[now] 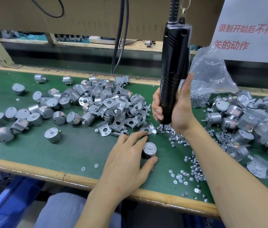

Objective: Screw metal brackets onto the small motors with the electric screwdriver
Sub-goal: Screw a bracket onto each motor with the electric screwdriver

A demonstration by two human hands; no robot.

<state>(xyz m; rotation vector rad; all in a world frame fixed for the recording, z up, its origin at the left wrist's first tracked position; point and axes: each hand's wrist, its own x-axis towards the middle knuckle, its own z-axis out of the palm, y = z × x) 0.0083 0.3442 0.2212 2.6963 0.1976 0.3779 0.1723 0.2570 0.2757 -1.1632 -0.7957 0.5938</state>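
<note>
Green worktop crowded: pinching motor with left hand, gripping screwdriver with right hand, bit among loose screws; bracket heap beyond left hand, bag behind right.

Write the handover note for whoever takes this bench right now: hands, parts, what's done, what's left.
Left hand holds a motor upright on the green mat, with its fingertips by a loose bracket.
Right hand grips the electric screwdriver, with the bit down among the loose screws.
Done: the finished motors are piled at the right.
Left: the held motor has no bracket yet. The bare motors and the bracket pile still wait.
</note>
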